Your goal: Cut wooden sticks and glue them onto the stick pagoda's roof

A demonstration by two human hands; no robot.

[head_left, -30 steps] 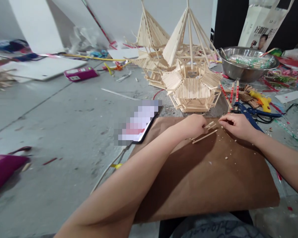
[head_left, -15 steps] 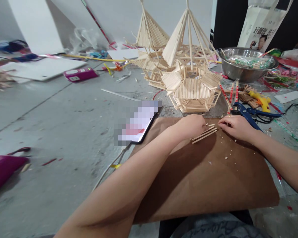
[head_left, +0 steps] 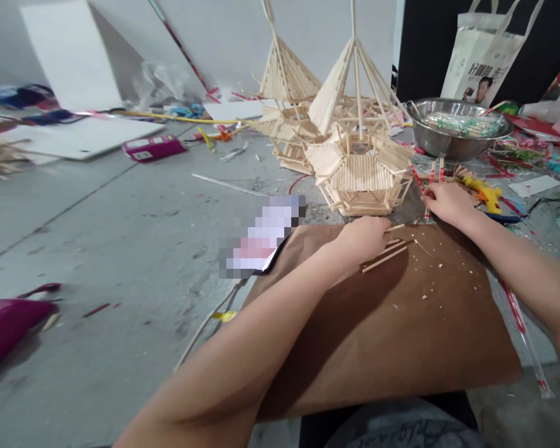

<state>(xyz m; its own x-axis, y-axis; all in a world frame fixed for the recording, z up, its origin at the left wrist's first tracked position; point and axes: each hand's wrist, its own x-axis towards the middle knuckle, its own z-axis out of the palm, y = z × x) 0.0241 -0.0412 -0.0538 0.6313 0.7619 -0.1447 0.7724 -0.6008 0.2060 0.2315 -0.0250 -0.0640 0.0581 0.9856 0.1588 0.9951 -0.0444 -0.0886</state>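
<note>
My left hand (head_left: pixel 364 238) rests on a brown cardboard sheet (head_left: pixel 401 336), fingers curled over the ends of a few thin wooden sticks (head_left: pixel 385 256) that lie side by side. My right hand (head_left: pixel 445 201) is beyond the far edge of the sheet, fingers closed near red-and-white wrapped chopsticks (head_left: pixel 432 175); what it holds is hidden. A hexagonal model pavilion (head_left: pixel 360 168) of wooden sticks stands just behind both hands, with a pointed stick roof above it.
A phone (head_left: pixel 261 239) lies left of the cardboard. A second stick tower (head_left: pixel 287 81) stands behind. A steel bowl (head_left: pixel 457 127), a yellow glue gun (head_left: pixel 483 190), a paper bag (head_left: pixel 483 59) and litter fill the right. A magenta box (head_left: pixel 154 148) lies on the grey floor.
My right hand has left the sticks on the cardboard and moved away to the wrapped chopsticks by the pavilion. My left hand stays on the sticks. The view has tilted slightly.
</note>
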